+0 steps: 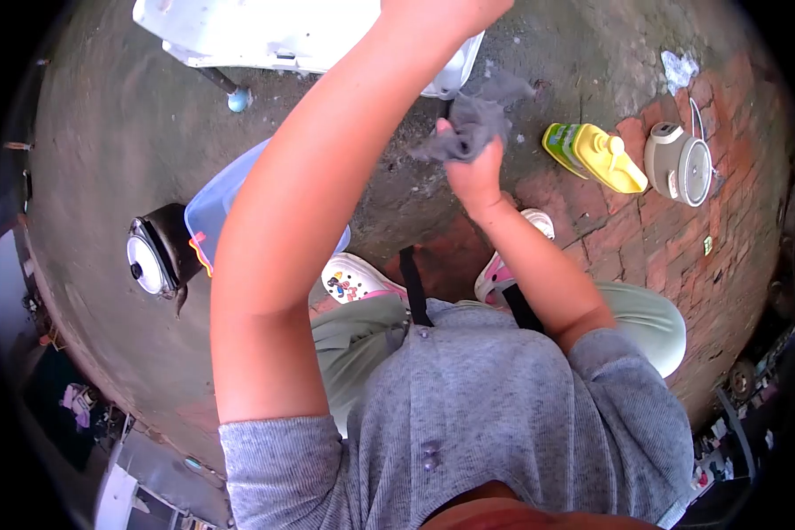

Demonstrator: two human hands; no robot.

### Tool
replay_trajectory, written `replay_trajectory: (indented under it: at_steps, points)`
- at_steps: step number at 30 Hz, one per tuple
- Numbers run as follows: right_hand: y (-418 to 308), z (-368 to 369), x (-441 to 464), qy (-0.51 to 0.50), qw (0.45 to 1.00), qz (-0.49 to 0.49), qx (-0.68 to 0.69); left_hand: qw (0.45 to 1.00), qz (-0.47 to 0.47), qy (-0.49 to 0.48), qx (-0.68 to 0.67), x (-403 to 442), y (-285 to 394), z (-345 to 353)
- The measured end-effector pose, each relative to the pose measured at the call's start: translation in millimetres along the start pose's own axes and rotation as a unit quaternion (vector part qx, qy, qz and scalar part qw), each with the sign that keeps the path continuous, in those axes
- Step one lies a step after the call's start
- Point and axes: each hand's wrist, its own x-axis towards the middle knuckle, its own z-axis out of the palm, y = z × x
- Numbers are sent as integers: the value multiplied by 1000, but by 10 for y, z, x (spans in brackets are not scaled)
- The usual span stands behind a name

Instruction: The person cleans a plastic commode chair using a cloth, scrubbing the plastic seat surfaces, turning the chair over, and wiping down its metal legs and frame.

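My right hand is closed around a crumpled grey cloth, whose loose end trails up and to the right. It is just below the edge of a white plastic piece, perhaps a seat, with a dark leg and pale blue foot. My left arm reaches up across the view over this white piece. The left hand lies past the top edge, so its fingers and anything in them are hidden.
Right of the cloth lies a yellow jug with a green label, beside a beige rounded appliance. At left, a translucent blue tub is partly behind my arm, near a dark pot with a shiny lid. Crumpled plastic lies upper right.
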Motion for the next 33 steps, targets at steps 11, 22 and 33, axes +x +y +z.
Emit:
replay_trajectory:
  at_steps: [11,22,33]
  points:
    - [26,-126,141,-129,885,-261,-362,998,54,0,22,10,-119,118]
    - [-94,-115,151,-172,881,-197,-394,999,-25,-22,-39,-1,-42,-38]
    - [-213,158,172,-149,907,-210,-334,988,-24,-67,-134,-3,-122,-19]
